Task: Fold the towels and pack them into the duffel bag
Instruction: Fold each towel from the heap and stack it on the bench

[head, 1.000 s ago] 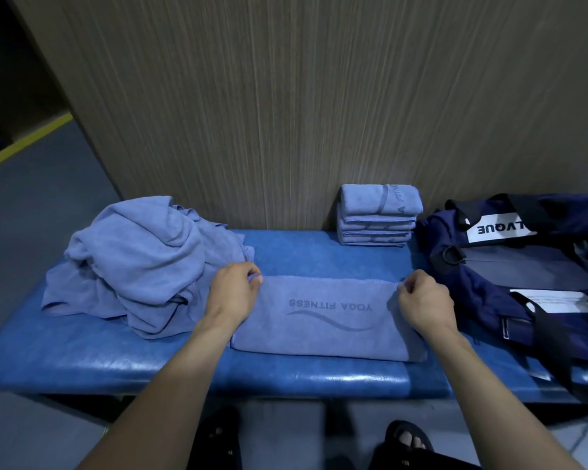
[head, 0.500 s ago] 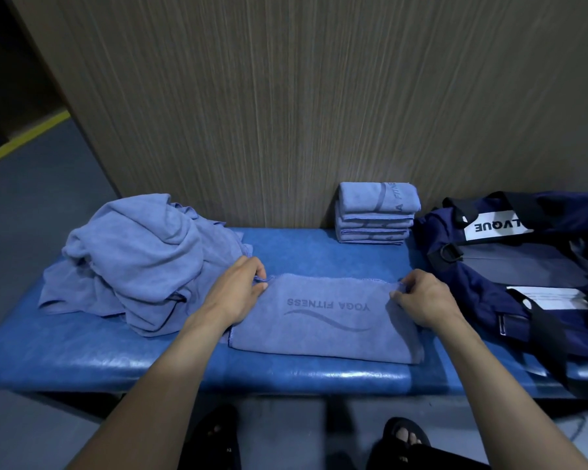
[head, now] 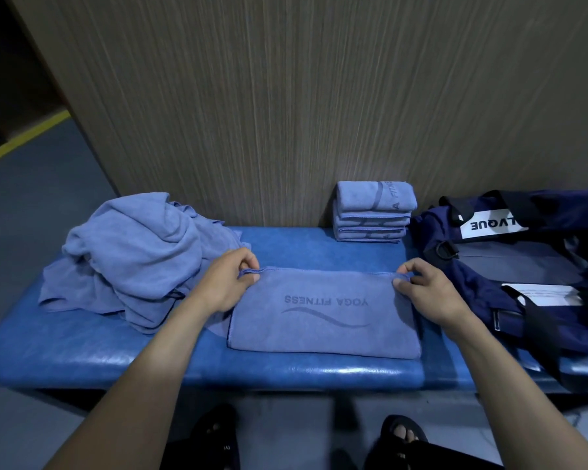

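Padded blue bench (head: 82,354) — wood-grain wall (head: 286,113) behind, seemingly.

Both bare forearms reach forward from the near edge of the bench, angled inward toward each other; the left hand (head: 226,284) lies palm down, knuckles up, its fingers curled and its thumb tucked under, pinching a corner of cloth; the right hand (head: 428,293) mirrors it, wrist bent slightly outward, index finger hooked over the top and thumb pressed flat beneath, pinching the opposite corner; the two hands sit level, well apart; sandalled toes show below.
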Available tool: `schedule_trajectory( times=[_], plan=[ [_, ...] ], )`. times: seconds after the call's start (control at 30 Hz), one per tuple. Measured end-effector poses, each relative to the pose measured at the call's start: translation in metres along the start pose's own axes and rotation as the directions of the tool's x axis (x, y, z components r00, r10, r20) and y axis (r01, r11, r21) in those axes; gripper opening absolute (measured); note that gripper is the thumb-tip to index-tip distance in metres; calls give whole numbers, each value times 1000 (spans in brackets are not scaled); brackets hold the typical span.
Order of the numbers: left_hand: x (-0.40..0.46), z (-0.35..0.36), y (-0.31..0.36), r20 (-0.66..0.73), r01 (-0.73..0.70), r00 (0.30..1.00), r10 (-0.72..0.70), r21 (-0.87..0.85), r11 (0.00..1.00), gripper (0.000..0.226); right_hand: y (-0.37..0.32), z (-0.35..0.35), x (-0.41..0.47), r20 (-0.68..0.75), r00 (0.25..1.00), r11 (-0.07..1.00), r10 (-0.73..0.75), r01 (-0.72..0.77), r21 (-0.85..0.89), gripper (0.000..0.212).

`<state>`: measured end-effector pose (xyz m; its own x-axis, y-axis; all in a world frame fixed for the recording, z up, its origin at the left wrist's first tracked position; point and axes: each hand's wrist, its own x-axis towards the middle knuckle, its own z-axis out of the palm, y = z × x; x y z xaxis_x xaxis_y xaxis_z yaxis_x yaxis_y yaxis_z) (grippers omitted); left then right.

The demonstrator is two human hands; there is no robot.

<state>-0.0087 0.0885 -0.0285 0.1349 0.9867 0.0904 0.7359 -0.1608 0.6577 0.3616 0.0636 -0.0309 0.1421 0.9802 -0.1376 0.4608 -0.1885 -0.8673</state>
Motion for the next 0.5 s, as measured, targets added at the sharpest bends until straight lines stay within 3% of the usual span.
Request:
schedule_trajectory(
  times=[0.1,0.33,0.5],
  plan=[
    [-3,-2,-5,-68,41,997,-37,64,997,13,2,0,-2,29,999,998,-14,13,58,12],
    [-4,-3,1,81,67,994,-70,33,997,8,0,1,-4,81,997,990,-14,3,143,10],
    [-3,-3,5,57,123,990,-127,59,991,29,1,5,0,-2,1000,989,31,-30,142,23]
  ],
)
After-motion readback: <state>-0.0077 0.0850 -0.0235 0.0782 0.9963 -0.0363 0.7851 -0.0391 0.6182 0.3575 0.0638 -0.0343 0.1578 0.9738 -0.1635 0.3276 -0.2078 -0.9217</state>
